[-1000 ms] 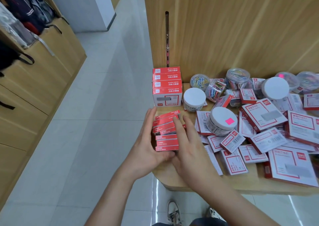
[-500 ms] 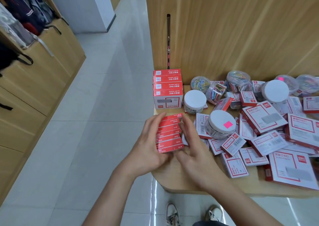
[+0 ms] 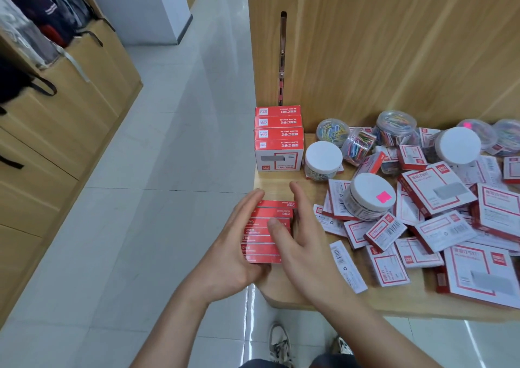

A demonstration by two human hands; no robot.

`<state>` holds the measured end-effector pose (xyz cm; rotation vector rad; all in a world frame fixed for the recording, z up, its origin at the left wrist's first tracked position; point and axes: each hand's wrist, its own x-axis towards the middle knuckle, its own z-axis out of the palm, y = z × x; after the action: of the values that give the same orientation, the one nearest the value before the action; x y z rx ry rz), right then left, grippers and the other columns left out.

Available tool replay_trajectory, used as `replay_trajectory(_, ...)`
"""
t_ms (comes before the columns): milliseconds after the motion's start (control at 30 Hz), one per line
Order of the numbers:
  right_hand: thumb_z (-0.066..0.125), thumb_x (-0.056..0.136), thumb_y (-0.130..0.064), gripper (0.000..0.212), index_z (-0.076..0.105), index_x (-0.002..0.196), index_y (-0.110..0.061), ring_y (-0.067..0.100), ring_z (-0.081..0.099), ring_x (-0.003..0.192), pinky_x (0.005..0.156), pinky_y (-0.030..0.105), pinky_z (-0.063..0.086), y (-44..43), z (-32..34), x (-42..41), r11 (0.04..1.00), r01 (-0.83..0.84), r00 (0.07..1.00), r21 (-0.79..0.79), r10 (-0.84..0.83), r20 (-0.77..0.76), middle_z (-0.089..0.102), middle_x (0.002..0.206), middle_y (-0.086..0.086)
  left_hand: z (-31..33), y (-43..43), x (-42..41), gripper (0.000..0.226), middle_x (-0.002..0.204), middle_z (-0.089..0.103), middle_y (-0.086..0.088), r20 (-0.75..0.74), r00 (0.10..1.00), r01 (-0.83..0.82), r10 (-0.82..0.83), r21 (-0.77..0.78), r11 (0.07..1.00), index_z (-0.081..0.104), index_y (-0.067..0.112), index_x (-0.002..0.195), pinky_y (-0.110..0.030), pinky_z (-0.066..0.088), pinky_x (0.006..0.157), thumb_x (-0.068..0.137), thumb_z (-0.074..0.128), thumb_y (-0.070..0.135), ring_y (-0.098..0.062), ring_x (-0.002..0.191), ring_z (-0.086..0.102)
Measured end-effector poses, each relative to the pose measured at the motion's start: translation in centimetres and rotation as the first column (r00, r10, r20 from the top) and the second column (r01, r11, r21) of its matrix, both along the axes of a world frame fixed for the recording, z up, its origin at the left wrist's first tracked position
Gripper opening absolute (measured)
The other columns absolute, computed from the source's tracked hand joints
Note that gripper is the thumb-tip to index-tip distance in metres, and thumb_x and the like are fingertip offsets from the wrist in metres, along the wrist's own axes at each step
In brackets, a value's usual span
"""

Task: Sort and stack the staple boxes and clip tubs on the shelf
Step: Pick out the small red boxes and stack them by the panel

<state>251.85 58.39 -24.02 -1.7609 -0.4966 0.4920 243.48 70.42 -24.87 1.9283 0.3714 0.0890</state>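
Observation:
A stack of several small red staple boxes (image 3: 268,231) sits at the shelf's front left corner, squeezed between my two hands. My left hand (image 3: 233,248) presses its left side. My right hand (image 3: 302,241) presses its right side, thumb across the front. Behind it, against the wooden back wall, stands a taller pile of red staple boxes (image 3: 279,139). Clip tubs with white lids (image 3: 323,156) (image 3: 370,194) (image 3: 457,145) and clear tubs of coloured clips (image 3: 358,145) (image 3: 396,127) stand to the right. Loose red-and-white staple boxes (image 3: 437,189) lie scattered over the shelf (image 3: 284,289).
The shelf's left edge drops to a tiled floor (image 3: 157,187). Wooden cabinets (image 3: 56,131) with bags on top line the far left. My shoes (image 3: 278,342) show below the shelf's front edge. A large flat staple box (image 3: 478,274) lies at the front right.
The stack was lifted and tilted between my hands half a second ago; it now sits lower and squarer at the shelf's front left corner, with both hands still pressed on it.

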Motion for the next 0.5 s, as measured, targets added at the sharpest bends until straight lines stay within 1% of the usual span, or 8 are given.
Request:
replay_trajectory(67, 0.050, 0.082, -0.047, 0.072, 0.022, 0.147, -0.035, 0.004, 0.039, 0.134, 0.110, 0.039, 0.035, 0.1, -0.3, 0.0, 1.000, 0.006, 1.000, 0.003, -0.006, -0.023, 0.038, 0.147, -0.012, -0.2, -0.8, -0.4, 0.104, 0.143, 0.042, 0.023, 0.003, 0.996, -0.084, 0.084, -0.057, 0.995, 0.018, 0.042, 0.148, -0.031, 0.044, 0.104, 0.069, 0.071, 0.000, -0.003, 0.129, 0.046)
replay_trajectory(100, 0.050, 0.080, -0.050, 0.074, 0.022, 0.147, -0.035, 0.004, 0.038, 0.135, 0.111, 0.039, 0.035, 0.1, -0.4, -0.1, 1.000, 0.006, 1.000, 0.003, -0.006, -0.030, 0.037, 0.148, -0.013, -0.3, -1.2, -0.4, 0.102, 0.134, 0.048, 0.030, 0.006, 0.993, -0.116, 0.117, -0.081, 0.990, 0.018, 0.043, 0.147, -0.027, 0.047, 0.100, 0.072, 0.071, 0.000, 0.001, 0.122, 0.052)
replay_trajectory(167, 0.052, 0.079, -0.050, 0.075, 0.024, 0.147, -0.035, -0.001, 0.039, 0.132, 0.111, 0.036, 0.035, 0.1, -0.3, -0.2, 1.000, -0.001, 0.999, 0.004, 0.001, -0.048, 0.038, 0.147, -0.014, -0.4, -2.0, -0.4, 0.100, 0.122, 0.051, 0.042, 0.009, 0.986, -0.162, 0.164, -0.094, 0.982, 0.015, 0.041, 0.148, -0.020, 0.047, 0.094, 0.074, 0.072, 0.003, 0.007, 0.114, 0.056)
replay_trajectory(233, 0.053, 0.079, -0.045, 0.072, 0.025, 0.146, -0.037, -0.004, 0.042, 0.128, 0.110, 0.033, 0.036, 0.1, 0.0, -0.3, 1.000, 0.003, 0.996, 0.017, -0.001, -0.088, 0.040, 0.144, -0.015, -0.9, -2.5, 0.0, 0.102, 0.124, 0.051, 0.041, 0.012, 0.982, -0.185, 0.187, -0.102, 0.978, 0.009, 0.038, 0.150, -0.021, 0.044, 0.097, 0.073, 0.070, 0.011, 0.007, 0.116, 0.054)
replay_trajectory(300, 0.053, 0.079, -0.043, 0.073, 0.024, 0.145, -0.039, -0.003, 0.042, 0.129, 0.111, 0.035, 0.036, 0.0, 0.2, -0.3, 0.999, 0.010, 0.992, 0.044, -0.004, -0.130, 0.039, 0.146, -0.013, -1.3, -2.8, 0.4, 0.104, 0.134, 0.051, 0.028, 0.008, 0.980, -0.196, 0.198, -0.122, 0.973, 0.004, 0.039, 0.151, -0.027, 0.043, 0.101, 0.074, 0.067, 0.010, 0.002, 0.121, 0.053)
replay_trajectory(400, 0.052, 0.074, -0.053, 0.080, 0.017, 0.145, -0.043, -0.002, 0.033, 0.136, 0.115, 0.037, 0.030, -0.4, 0.1, -0.3, 0.999, -0.008, 0.989, 0.042, 0.014, -0.144, 0.030, 0.152, -0.014, -1.5, -3.1, 0.7, 0.102, 0.140, 0.049, 0.018, 0.012, 0.980, -0.197, 0.200, -0.132, 0.971, 0.001, 0.038, 0.151, -0.031, 0.043, 0.103, 0.077, 0.064, 0.006, -0.003, 0.123, 0.053)
replay_trajectory(433, 0.051, 0.073, -0.056, 0.083, 0.014, 0.146, -0.043, -0.002, 0.030, 0.138, 0.116, 0.037, 0.029, -0.5, 0.1, -0.3, 0.999, -0.017, 0.990, 0.035, 0.022, -0.140, 0.027, 0.154, -0.014, -1.4, -3.1, 0.7, 0.102, 0.139, 0.049, 0.021, 0.016, 0.980, -0.193, 0.197, -0.141, 0.971, 0.001, 0.037, 0.151, -0.029, 0.043, 0.102, 0.078, 0.063, 0.003, -0.002, 0.123, 0.053)
replay_trajectory(500, 0.054, 0.078, -0.051, 0.082, 0.012, 0.148, -0.041, -0.005, 0.029, 0.137, 0.116, 0.036, 0.028, -0.6, 0.3, -0.3, 0.999, -0.031, 0.989, 0.040, 0.037, -0.146, 0.026, 0.154, -0.016, -1.1, -3.1, 0.7, 0.105, 0.130, 0.047, 0.039, 0.017, 0.983, -0.178, 0.182, -0.146, 0.973, -0.002, 0.039, 0.149, -0.017, 0.043, 0.096, 0.080, 0.065, -0.003, 0.006, 0.119, 0.052)
